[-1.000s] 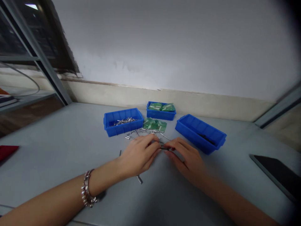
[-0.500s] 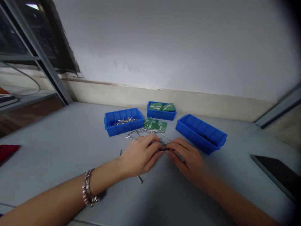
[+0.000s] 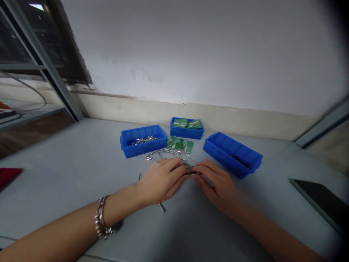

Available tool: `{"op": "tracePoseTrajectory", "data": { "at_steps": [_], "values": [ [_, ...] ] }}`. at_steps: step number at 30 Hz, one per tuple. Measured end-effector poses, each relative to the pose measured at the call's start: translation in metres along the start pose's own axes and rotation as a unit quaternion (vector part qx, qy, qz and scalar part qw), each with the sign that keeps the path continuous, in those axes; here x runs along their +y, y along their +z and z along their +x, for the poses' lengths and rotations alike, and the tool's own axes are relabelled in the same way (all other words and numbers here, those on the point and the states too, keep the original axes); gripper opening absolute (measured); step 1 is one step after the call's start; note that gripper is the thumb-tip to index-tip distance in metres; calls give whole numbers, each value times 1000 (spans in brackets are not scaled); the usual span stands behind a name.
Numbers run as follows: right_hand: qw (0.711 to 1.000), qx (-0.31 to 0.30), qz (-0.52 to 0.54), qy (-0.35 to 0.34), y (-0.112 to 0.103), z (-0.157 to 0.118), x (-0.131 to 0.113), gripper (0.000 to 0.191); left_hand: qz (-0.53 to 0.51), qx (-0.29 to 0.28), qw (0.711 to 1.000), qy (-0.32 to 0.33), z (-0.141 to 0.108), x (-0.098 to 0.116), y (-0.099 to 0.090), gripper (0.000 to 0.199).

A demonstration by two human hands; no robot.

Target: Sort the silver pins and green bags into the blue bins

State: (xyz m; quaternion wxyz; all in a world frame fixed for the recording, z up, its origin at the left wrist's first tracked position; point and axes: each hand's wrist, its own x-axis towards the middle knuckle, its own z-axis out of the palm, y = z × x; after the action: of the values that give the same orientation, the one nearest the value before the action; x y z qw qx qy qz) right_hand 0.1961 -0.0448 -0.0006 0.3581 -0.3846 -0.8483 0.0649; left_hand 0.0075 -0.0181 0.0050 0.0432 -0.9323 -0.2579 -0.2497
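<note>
My left hand (image 3: 163, 180) and my right hand (image 3: 215, 182) meet over the middle of the table, fingertips nearly touching. Both are closed in a pinch on a thin dark rod-like piece (image 3: 191, 173), mostly covered by the fingers, so its exact kind cannot be made out. Just beyond the fingers lies a loose spread of thin silver metal pins (image 3: 178, 153) that look like rivets. Under my left wrist a metal rod (image 3: 161, 207) sticks out, partly hidden. A green plastic packet (image 3: 180, 144) rests behind the pins.
At the back left stands a blue bin (image 3: 144, 147) with silver metal pieces. Another blue bin (image 3: 188, 133) holds green packets. On the right, a blue bin (image 3: 231, 160) contains dark pieces. A dark flat device (image 3: 319, 200) lies far right, a red item (image 3: 9, 174) far left.
My fingers have shifted very slightly around the dark piece, with a little more of it showing between them. Everything else stays in place.
</note>
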Motion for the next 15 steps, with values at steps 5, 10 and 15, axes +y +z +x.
{"op": "tracePoseTrajectory", "data": {
  "at_steps": [5,10,15],
  "values": [
    [1000,11,-20,8,1,-1,-1,14,-6,1,1000,-4,0,0,0,23],
    [1000,6,-18,-4,1,-2,1,13,-10,-3,1000,-11,-1,0,0,26],
    [1000,0,-12,-3,1,-2,0,11,-21,-11,999,-27,0,1,0,24]
  ]
}}
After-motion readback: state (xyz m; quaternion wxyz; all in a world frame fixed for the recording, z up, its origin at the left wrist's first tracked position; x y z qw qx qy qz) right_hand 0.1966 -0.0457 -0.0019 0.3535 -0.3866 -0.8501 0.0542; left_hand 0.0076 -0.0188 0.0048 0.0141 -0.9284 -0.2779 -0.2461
